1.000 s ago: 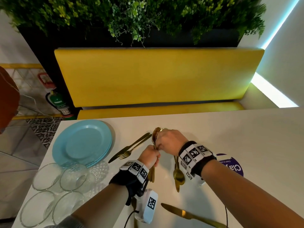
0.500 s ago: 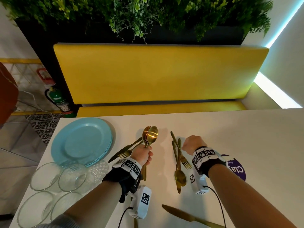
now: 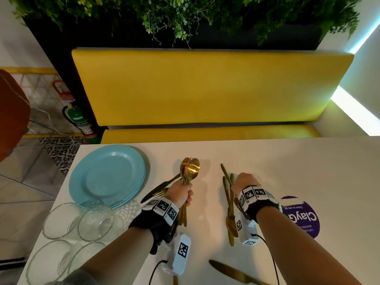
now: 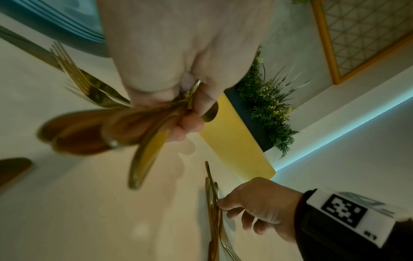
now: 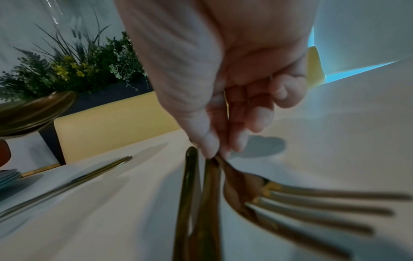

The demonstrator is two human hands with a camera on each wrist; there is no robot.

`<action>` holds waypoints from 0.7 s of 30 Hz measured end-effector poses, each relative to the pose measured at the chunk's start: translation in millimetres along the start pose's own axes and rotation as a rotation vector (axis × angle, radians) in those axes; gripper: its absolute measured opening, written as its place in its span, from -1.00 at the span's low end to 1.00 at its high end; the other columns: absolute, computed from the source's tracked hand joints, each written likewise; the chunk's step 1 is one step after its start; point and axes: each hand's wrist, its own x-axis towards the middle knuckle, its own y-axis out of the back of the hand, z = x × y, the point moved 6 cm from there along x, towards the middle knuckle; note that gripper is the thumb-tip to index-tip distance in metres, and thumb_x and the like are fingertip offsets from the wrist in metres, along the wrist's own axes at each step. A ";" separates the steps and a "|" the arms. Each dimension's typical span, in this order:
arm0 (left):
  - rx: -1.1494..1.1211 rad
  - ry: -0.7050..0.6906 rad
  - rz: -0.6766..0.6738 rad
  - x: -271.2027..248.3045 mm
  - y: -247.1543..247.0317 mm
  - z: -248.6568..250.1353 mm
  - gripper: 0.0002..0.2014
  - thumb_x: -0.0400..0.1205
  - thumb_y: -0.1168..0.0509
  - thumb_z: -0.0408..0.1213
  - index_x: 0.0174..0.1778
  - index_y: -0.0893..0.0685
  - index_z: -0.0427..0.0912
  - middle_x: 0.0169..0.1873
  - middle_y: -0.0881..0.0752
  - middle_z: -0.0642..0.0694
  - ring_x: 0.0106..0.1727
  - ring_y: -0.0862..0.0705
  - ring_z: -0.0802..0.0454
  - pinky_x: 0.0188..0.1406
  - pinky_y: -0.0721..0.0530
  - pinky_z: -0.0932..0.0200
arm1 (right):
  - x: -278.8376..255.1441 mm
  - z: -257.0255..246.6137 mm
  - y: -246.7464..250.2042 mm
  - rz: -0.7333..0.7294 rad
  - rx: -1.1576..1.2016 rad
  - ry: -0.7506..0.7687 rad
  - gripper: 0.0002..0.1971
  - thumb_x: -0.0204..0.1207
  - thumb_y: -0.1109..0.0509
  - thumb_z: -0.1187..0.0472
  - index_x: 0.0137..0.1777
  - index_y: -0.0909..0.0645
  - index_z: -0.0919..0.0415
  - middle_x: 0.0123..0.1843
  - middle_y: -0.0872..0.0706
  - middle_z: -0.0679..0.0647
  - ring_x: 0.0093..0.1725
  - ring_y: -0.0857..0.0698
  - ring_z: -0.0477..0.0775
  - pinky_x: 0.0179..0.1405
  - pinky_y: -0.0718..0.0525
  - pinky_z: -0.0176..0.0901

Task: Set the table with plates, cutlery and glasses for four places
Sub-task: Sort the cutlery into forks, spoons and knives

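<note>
1. Nearest edge: a gold knife (image 3: 232, 272) lies loose on the white table (image 3: 287, 171).
2. Right hand (image 3: 243, 183) pinches a fork (image 5: 290, 199) handle among flat-lying cutlery.
3. Left hand (image 3: 181, 192) grips the bunched gold spoons (image 3: 190, 169), bowls up.
4. Beyond, left: stacked blue plates (image 3: 107, 175), glass bowls (image 3: 78, 223) untouched.
5. Judgement: sorting cutlery; next, lift the fork cleanly free.

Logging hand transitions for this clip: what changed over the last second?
The right hand let go of the spoons, moved right and now pinches a fork from the loose cutlery. The left hand kept gripping the spoons. Plates and glasses unchanged.
</note>
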 end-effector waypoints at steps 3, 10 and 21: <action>-0.001 -0.004 -0.011 0.8 -1.1 0.2 -0.84 0.70 -0.11 -0.36 -0.20 -0.48 -0.19 -0.42 -0.52 -0.08 -0.49 -0.45 0.07 -0.48 -0.45 0.22 | -1.1 0.2 -0.6 -0.012 -0.005 -0.001 -0.83 0.57 -0.27 0.27 0.05 -0.64 0.30 -0.12 -0.62 0.12 -0.17 -0.62 0.12 -0.20 -0.60 -0.21; 0.080 -0.077 0.000 0.4 -2.7 10.2 -0.88 0.72 -0.09 -0.36 -0.11 -0.48 -0.20 -0.36 -0.56 -0.06 -0.43 -0.50 0.08 -0.42 -0.49 0.26 | -4.7 0.1 11.9 0.003 -0.045 0.084 -0.87 0.59 -0.23 0.23 -0.06 -0.59 0.25 -0.02 -0.69 0.19 -0.13 -0.64 0.15 -0.18 -0.59 -0.18; 0.267 -0.290 0.030 -11.8 -14.2 40.0 -0.91 0.71 -0.07 -0.38 0.00 -0.48 -0.19 -0.30 -0.61 -0.03 -0.38 -0.56 0.16 -0.52 -0.56 0.42 | -64.8 -55.2 37.3 0.028 -0.859 0.761 -0.69 0.65 -0.13 0.31 0.33 -0.53 0.29 0.32 -0.51 0.23 0.25 -0.60 0.24 0.04 -0.58 0.00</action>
